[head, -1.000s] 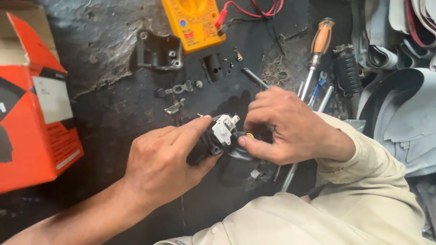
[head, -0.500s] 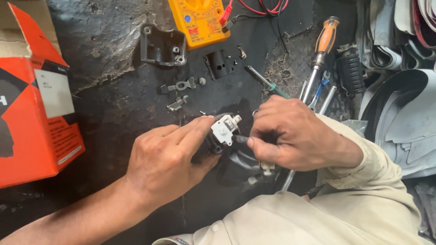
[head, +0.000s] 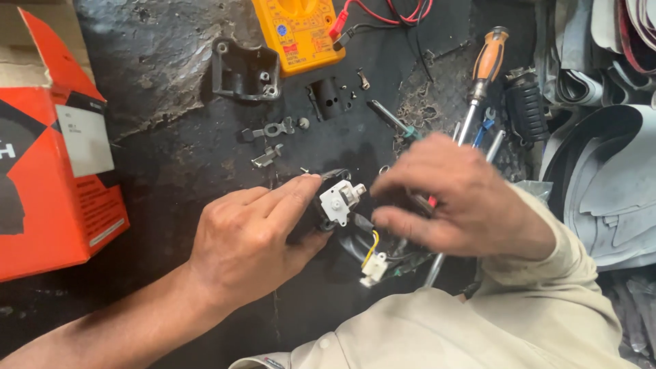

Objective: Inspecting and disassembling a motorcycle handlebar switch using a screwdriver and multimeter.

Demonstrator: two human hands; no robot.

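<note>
The left hand (head: pixel 249 242) comes in from seven o'clock and grips a small black switch assembly (head: pixel 326 208) near the middle of the dark table (head: pixel 171 157), thumb below and the index finger laid along its top, so the fingers are pinching the black body. A white plastic connector block (head: pixel 339 199) sits on the face of that part, pointing toward three o'clock. The right hand (head: pixel 458 198) hovers just beside it on the three o'clock side, blurred, its fingers loosely curled and slightly apart; whether they hold anything cannot be told. Below the part, toward five o'clock, a yellow wire (head: pixel 370 247) runs down to a small white plug (head: pixel 373 268) lying on the table. At twelve o'clock lies a yellow multimeter (head: pixel 297 31) with red and black leads (head: pixel 389 14). Near it, at eleven o'clock, rests a dark metal bracket (head: pixel 242 68), and a small black housing (head: pixel 329 98) with loose screws and small clips (head: pixel 270 130) lies between them and the hands. An orange-handled screwdriver (head: pixel 488 58) lies at two o'clock beside a black rubber grip (head: pixel 526 113). An orange cardboard box (head: pixel 55 157) stands at nine o'clock.
</note>
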